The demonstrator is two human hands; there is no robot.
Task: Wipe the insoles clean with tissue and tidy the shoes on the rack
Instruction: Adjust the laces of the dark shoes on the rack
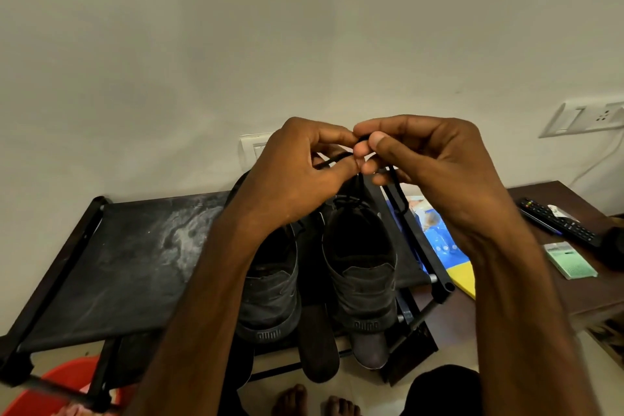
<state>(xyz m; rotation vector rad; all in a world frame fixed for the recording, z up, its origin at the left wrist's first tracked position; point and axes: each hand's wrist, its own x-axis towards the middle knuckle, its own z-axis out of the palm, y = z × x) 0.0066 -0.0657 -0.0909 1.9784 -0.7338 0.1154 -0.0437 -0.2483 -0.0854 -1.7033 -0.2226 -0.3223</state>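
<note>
Left hand point(297, 176): pinches black lace point(334, 158), fingers curled.
Right hand point(435, 172): pinches same lace, fingertips touching the left hand's.
Shoes point(361, 280): side by side, right end of rack point(135, 253) top shelf.

Left shoe point(270, 290) beside right shoe point(364, 280) on rack point(118, 263), right end; insole point(317, 348) below, between them; remote point(560, 224) on tabletop point(594, 294) right of rack.

Dim, warm light; wide-angle bending at edges, slight softness.
</note>
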